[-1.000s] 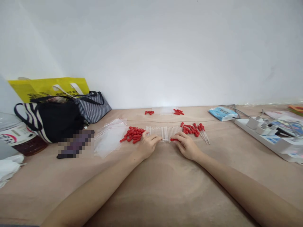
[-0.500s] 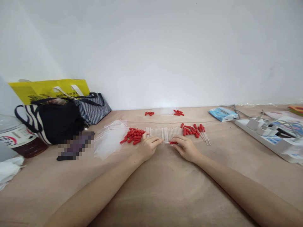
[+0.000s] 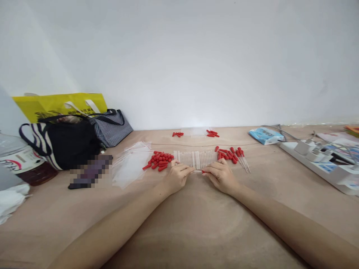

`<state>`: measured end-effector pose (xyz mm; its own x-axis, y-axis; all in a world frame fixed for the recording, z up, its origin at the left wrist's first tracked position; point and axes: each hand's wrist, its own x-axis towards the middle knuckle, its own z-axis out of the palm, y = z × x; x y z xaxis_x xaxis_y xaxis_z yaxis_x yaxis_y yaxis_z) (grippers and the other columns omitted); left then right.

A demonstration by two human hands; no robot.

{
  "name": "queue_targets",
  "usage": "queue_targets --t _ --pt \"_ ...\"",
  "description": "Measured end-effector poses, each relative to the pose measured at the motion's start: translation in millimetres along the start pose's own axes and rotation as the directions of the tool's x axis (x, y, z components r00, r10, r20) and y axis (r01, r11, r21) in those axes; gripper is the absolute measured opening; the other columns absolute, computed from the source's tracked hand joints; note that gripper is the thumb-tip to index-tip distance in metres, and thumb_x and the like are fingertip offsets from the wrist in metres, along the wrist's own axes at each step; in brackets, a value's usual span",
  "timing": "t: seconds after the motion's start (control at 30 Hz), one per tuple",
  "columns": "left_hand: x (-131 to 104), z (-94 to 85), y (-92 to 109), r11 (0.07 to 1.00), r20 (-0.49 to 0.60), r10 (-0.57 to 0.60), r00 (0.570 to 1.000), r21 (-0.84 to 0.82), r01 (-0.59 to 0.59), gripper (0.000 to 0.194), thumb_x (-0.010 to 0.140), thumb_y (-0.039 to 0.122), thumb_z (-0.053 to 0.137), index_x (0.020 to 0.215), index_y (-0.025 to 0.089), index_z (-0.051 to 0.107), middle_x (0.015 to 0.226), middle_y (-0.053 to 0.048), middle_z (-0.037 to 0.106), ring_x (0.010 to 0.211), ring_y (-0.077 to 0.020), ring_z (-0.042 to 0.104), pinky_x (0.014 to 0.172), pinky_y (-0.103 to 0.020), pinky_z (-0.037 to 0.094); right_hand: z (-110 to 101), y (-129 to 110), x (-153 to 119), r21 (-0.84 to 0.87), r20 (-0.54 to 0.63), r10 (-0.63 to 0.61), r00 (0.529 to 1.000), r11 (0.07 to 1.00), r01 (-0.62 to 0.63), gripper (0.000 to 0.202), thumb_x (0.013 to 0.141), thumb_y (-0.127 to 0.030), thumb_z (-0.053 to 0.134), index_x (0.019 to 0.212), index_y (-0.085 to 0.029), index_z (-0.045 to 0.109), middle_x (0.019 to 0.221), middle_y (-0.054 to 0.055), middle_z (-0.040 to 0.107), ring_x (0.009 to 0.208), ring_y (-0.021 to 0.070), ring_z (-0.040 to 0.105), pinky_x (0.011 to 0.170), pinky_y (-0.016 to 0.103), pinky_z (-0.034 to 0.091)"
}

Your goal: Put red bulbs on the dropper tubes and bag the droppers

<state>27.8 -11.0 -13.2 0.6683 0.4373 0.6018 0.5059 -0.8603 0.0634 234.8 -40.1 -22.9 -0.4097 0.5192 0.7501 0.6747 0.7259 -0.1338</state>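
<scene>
Between my hands lies a thin clear tube, level, with a red rubber bulb at its right end. My left hand pinches the tube's left part. The fingers of my right hand are closed on the red bulb and cover most of it. Just behind them is a row of clear tubes side by side. A pile of red bulbs sits left of the row. More red bulbs lie to its right, beside a few tubes fitted with bulbs.
Clear plastic bags, a blurred dark object, a black bag, a striped bag and a bottle are on the left. At right are a blue packet and a power strip. Small bulb groups lie near the wall.
My right hand's fingers now cover more of the red bulb, and the tube and bulb sit slightly nearer me. My left hand's raised index finger has come down. The view has shifted slightly.
</scene>
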Motion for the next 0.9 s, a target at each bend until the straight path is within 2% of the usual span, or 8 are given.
queue_targets --t 0.23,0.57,0.9 --pt "1.5 -0.3 1.5 0.999 0.006 0.050 0.999 -0.012 -0.050 0.022 0.084 0.011 0.038 0.089 0.018 0.058 0.079 0.000 0.069 0.065 -0.0113 0.059 0.073 -0.033 0.026 -3.6 -3.5 4.0 -0.120 0.011 -0.066 0.998 0.991 0.067 0.013 0.081 -0.024 0.051 0.079 -0.018 0.062 0.066 0.000 0.064 0.066 0.0126 0.048 0.071 0.033 0.024" --pt "1.9 0.8 4.7 0.998 -0.033 0.056 0.998 -0.032 -0.057 0.020 0.082 0.010 0.040 0.086 0.017 0.058 0.075 0.001 0.069 0.063 -0.0108 0.059 0.076 -0.033 0.026 -1.3 -4.5 7.6 -0.055 0.112 -0.071 0.991 0.995 0.078 0.018 0.084 -0.023 0.045 0.079 -0.016 0.060 0.068 0.002 0.062 0.071 0.0133 0.049 0.072 0.031 0.025" --pt "0.7 1.7 5.9 0.999 -0.036 0.048 0.998 -0.021 -0.049 0.021 0.086 0.014 0.037 0.088 0.018 0.058 0.075 0.001 0.069 0.065 -0.0108 0.060 0.078 -0.033 0.028 1.4 -0.9 8.4 -0.028 0.119 -0.011 0.993 1.000 0.014 0.019 0.083 -0.028 0.048 0.077 -0.017 0.061 0.069 0.002 0.063 0.071 0.0136 0.049 0.070 0.030 0.025"
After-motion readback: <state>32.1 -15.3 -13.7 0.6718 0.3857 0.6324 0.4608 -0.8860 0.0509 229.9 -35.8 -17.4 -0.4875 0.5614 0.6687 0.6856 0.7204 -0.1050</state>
